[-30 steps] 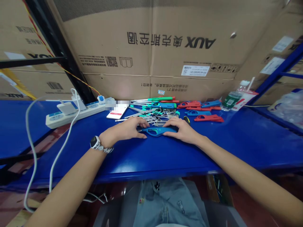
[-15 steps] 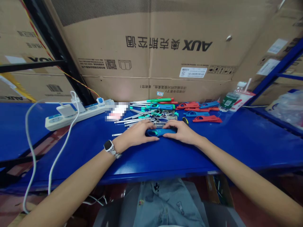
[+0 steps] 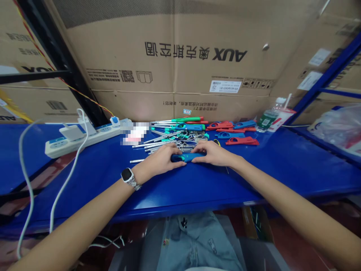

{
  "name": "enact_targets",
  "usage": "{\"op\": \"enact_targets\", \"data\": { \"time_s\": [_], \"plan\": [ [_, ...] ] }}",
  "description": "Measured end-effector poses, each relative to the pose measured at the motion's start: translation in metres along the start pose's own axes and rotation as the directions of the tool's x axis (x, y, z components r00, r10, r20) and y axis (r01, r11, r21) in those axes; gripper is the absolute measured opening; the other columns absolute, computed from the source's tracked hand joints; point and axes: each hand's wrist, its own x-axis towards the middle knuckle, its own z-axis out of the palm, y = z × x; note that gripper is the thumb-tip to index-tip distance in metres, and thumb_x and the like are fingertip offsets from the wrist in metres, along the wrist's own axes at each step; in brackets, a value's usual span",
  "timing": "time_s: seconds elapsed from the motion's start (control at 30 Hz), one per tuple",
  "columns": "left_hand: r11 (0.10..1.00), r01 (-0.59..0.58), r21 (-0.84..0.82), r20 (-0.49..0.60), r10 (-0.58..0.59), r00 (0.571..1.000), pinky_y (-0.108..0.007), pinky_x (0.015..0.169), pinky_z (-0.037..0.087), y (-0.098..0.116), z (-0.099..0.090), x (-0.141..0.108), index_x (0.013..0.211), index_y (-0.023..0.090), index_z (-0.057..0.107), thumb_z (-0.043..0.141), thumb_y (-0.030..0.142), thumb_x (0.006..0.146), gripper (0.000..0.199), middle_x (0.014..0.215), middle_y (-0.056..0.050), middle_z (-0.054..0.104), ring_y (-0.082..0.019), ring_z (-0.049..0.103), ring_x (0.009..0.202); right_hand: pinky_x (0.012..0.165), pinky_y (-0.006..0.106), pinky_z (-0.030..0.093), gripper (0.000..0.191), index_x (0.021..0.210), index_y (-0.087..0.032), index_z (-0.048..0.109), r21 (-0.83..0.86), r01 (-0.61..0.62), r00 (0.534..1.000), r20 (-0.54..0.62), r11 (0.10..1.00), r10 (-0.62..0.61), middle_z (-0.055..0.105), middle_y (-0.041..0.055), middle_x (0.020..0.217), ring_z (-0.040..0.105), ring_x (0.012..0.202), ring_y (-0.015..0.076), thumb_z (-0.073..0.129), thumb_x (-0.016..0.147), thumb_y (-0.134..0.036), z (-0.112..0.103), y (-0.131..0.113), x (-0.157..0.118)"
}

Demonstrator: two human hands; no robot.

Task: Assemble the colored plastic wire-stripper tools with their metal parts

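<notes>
Though cluttered, blue table before cardboard

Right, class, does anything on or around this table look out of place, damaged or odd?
Yes: the lettering on the cardboard behind the blue table is upside down. Metal rods lie jumbled beyond the blue casing held by the left hand and right hand. No spill stands out.

1. The left hand has moved along the blue handle, closer to the right hand.
2. A metal rod now shows left of the handle.
3. A thin wire appears right of it.
</notes>
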Motion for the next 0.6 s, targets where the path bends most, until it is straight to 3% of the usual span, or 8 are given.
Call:
{"op": "enact_targets", "data": {
  "time_s": [0.17,0.6],
  "plan": [
    [0.999,-0.028,0.017,-0.014,0.028,1.000,-0.041,0.086,0.053,-0.003,0.004,-0.001,0.115,0.017,0.074,0.068,0.055,0.092,0.045,0.108,-0.011,0.065,-0.026,0.064,0.096,0.084,0.040,0.053,0.026,0.109,-0.019,0.077,-0.072,0.054,0.999,0.007,0.996,-0.053,0.064,0.0075,0.099,0.063,0.092,0.0230,0.079,0.087,-0.033,-0.002,0.004,-0.003],
    [0.999,-0.020,-0.029,-0.043,0.019,0.999,-0.043,0.092,0.053,-0.004,0.011,0.000,0.118,0.019,0.071,0.068,0.054,0.091,0.044,0.111,-0.011,0.063,-0.027,0.063,0.101,0.090,0.044,0.052,0.020,0.105,-0.020,0.071,0.006,0.040,0.998,-0.047,0.999,-0.039,0.065,0.0074,0.105,0.063,0.099,0.0235,0.077,0.090,-0.031,0.007,0.011,-0.011]
  ]
}}
